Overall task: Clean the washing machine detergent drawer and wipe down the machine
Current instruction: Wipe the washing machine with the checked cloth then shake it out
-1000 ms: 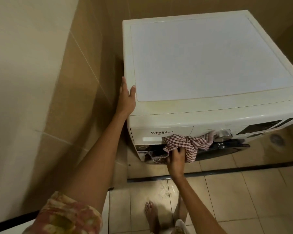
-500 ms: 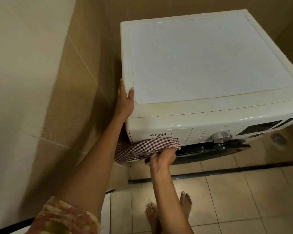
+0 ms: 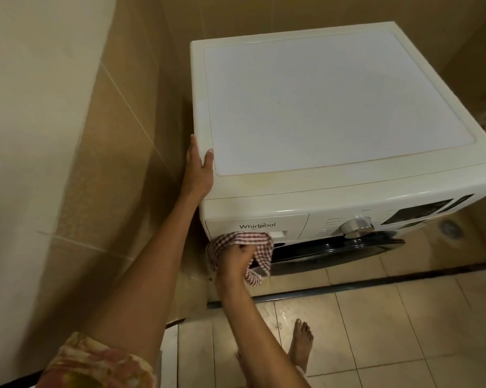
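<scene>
From where I stand, the only clothing on show is a short sleeve [image 3: 96, 362] on the left arm [image 3: 146, 289]. It is soft, loose cloth printed in blotchy pinks and reds over cream, with a yellow-green patch near its lower edge. The print looks floral, though it is too blurred to be sure. A pale band of hem edges it at the upper arm. Below that the arm is bare and slim down to the left hand [image 3: 198, 169], which has long fingers and a short thumbnail. The right arm [image 3: 250, 326] is bare as far as it shows, as is the right hand [image 3: 233, 261]. One bare foot [image 3: 300, 345] shows, with short toenails.
</scene>
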